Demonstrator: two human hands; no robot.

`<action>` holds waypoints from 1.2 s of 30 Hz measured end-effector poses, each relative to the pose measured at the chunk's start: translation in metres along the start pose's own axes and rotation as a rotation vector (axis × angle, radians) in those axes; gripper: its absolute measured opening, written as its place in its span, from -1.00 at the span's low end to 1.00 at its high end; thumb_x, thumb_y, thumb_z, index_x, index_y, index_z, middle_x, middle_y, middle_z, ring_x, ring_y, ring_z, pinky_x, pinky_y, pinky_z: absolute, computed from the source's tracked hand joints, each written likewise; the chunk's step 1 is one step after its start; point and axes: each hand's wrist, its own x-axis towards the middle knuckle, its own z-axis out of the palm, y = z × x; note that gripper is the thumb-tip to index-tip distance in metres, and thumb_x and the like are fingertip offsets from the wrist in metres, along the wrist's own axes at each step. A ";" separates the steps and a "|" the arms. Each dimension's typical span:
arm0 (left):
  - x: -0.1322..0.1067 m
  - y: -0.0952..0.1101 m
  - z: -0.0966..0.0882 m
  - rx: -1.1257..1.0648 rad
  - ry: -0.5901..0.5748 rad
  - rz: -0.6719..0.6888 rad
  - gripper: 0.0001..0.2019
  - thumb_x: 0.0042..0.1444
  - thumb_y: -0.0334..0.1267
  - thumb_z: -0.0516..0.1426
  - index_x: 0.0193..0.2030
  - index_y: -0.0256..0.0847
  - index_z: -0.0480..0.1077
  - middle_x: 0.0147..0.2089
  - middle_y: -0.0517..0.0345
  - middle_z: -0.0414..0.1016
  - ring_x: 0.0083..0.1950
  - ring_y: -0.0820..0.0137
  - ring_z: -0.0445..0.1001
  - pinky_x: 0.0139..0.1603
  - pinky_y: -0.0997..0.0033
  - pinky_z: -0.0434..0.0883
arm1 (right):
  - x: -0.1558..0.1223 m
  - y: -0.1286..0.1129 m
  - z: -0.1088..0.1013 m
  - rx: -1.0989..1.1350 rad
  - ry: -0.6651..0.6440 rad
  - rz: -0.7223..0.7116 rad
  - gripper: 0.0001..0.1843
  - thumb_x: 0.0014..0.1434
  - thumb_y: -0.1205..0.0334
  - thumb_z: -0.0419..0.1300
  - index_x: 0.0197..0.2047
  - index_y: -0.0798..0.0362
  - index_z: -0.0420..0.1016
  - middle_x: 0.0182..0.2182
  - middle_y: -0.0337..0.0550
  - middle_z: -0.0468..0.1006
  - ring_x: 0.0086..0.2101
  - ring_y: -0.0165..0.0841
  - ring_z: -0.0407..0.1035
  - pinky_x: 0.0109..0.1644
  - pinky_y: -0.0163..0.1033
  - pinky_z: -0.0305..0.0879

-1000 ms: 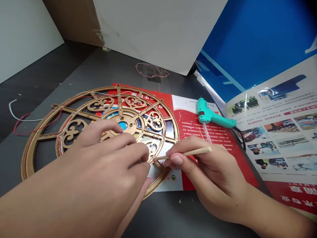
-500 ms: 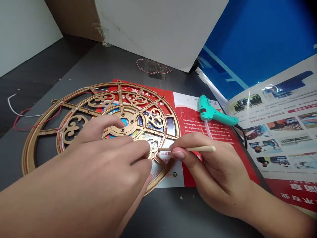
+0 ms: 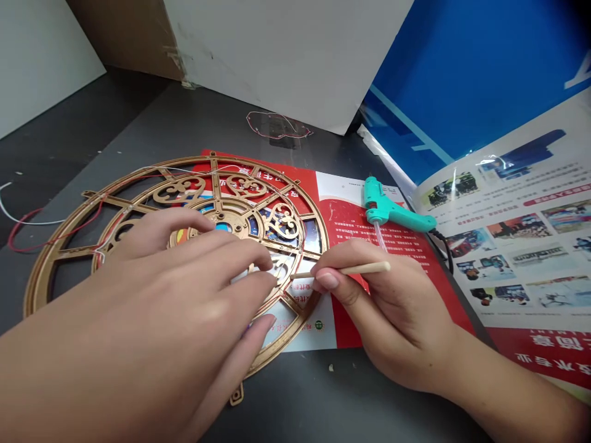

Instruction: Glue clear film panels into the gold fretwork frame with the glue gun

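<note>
1. The left hand rests on the gold wheel, fingers apart.
2. The right hand has its fingers clamped on a wooden stick, tip at the wheel.
3. The wheel lies on a red leaflet on the counter.

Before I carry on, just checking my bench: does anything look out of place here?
Red and white wires trail loose off the left side of the gold filigree wheel onto the dark bench, looking stray beside its neat fretwork.

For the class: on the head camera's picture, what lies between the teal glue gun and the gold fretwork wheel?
In the head view, a red leaflet printed with white text lies between the teal glue gun and the gold fretwork wheel.
</note>
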 end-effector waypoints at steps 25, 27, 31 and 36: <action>-0.012 -0.009 0.007 -0.043 -0.004 0.114 -0.71 0.63 -0.01 0.21 0.30 0.20 0.73 0.15 0.35 0.86 0.29 0.12 0.85 1.02 -0.20 0.25 | 0.002 0.002 0.000 0.005 -0.008 -0.001 -0.79 0.75 0.37 0.33 -0.04 -0.03 0.65 -0.25 -0.26 0.79 -0.31 -0.40 0.68 -0.17 -0.34 0.58; -0.001 -0.013 0.002 -0.060 0.016 0.160 -0.74 0.65 -0.01 0.21 0.30 0.28 0.70 0.13 0.47 0.88 0.11 0.24 0.85 1.03 -0.10 0.16 | 0.001 0.003 -0.001 0.010 -0.004 -0.011 -0.81 0.74 0.37 0.35 -0.03 -0.03 0.65 -0.22 -0.25 0.79 -0.30 -0.40 0.68 -0.17 -0.33 0.59; 0.000 -0.015 0.002 -0.048 0.008 0.161 -0.76 0.64 0.00 0.23 0.29 0.28 0.68 0.20 0.45 0.89 0.11 0.22 0.85 1.03 -0.14 0.17 | 0.001 0.002 -0.001 0.018 -0.008 0.004 -0.81 0.75 0.36 0.35 -0.02 -0.05 0.63 -0.20 -0.23 0.81 -0.28 -0.36 0.73 -0.17 -0.29 0.63; -0.038 -0.003 0.020 -0.031 -0.088 0.124 -0.60 0.56 0.19 0.33 0.31 0.02 0.70 0.20 0.05 0.79 0.58 -0.14 0.72 0.98 -0.34 0.39 | 0.000 0.000 0.000 0.032 0.056 -0.038 -0.77 0.76 0.37 0.34 -0.04 -0.08 0.58 -0.25 -0.27 0.76 -0.30 -0.35 0.71 -0.19 -0.27 0.63</action>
